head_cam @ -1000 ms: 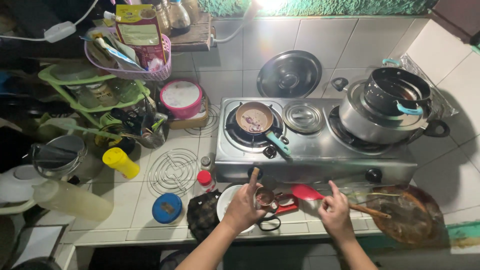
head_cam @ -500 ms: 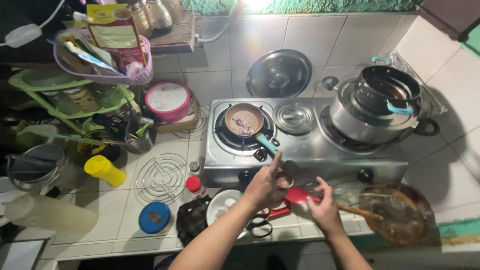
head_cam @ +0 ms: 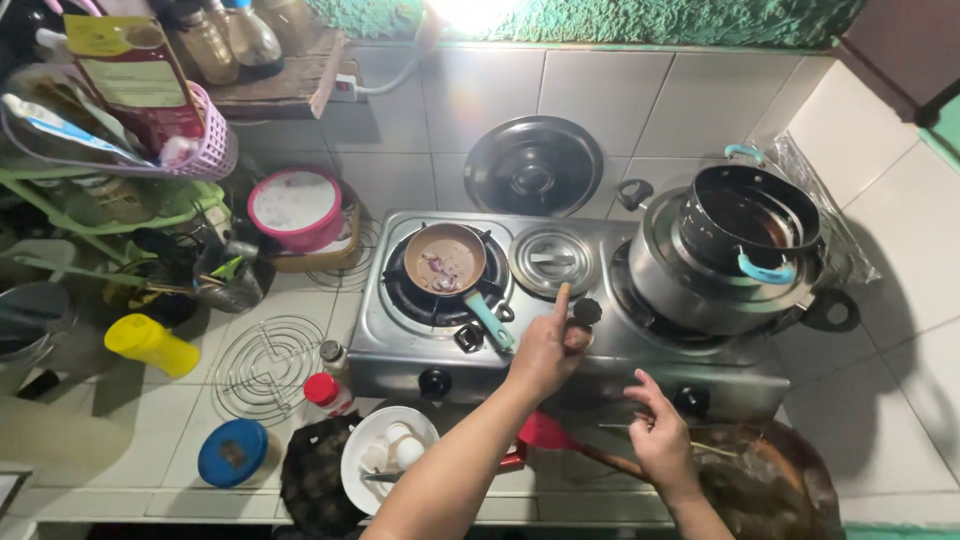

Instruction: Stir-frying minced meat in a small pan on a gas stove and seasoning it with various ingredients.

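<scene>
My left hand (head_cam: 545,350) is over the front middle of the steel two-burner stove (head_cam: 600,372), index finger stretched up, other fingers curled. A small dark round piece (head_cam: 587,310) sits at its fingertips; whether it is held is unclear. Just left lies the teal handle of a small frying pan (head_cam: 445,258) with chopped reddish bits, on the left burner. My right hand (head_cam: 660,435) hovers with fingers apart in front of the stove, holding nothing, above a red spatula (head_cam: 545,432) with a wooden handle.
A large steel pot (head_cam: 690,290) with a dark pot (head_cam: 750,215) inside fills the right burner. A small lid (head_cam: 553,258) lies mid-stove, a big lid (head_cam: 535,165) leans on the wall. Bowl (head_cam: 360,440), red-capped bottle (head_cam: 322,390), wire trivet (head_cam: 265,365), brown wok (head_cam: 790,490).
My left hand rose from the counter edge up onto the stove top beside the pan handle. My right hand let go of the red spatula and opened.
</scene>
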